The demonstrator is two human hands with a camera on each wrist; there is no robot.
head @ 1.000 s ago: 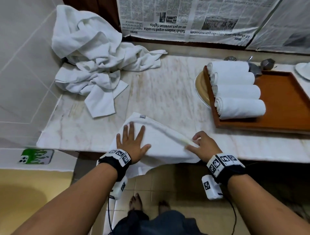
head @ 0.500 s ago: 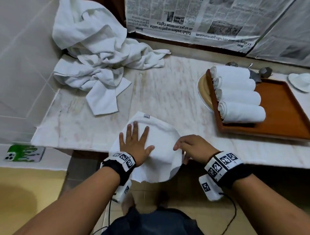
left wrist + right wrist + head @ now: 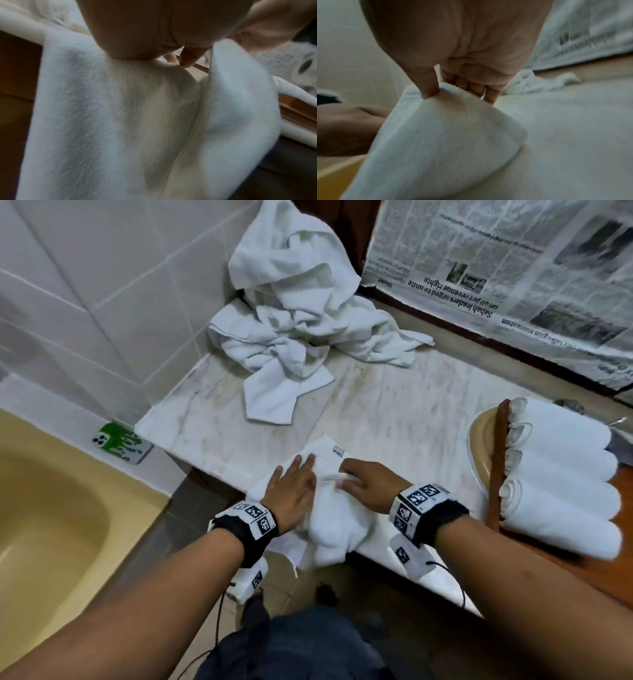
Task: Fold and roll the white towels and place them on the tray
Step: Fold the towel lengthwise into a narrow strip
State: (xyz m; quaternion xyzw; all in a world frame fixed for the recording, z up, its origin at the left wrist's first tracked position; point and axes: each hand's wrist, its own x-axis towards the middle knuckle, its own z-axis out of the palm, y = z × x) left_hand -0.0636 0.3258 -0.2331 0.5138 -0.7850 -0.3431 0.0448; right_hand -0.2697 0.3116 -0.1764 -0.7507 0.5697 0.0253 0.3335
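Since a second ago my right hand (image 3: pixel 368 486) has carried the towel's (image 3: pixel 337 522) right edge over to the left; it now sits just beside my left hand (image 3: pixel 291 491). The right grip pinches that edge, thumb over fingers; the left lies flat, pressing. The towel sits at the counter's (image 3: pixel 394 412) near edge, partly overhanging. The tray (image 3: pixel 495 474) lies right, nearer my right hand.

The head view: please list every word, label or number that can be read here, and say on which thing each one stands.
"Sabah leaders urged to unite", upside down: headline on the newspaper on the wall.
"on 40 pct revenue rights", upside down: the headline's second line.
Other newspaper print: too blurred to read.
Small tag on the towel under the hands: too small to read.
Wristband markers: square patterns, no words.
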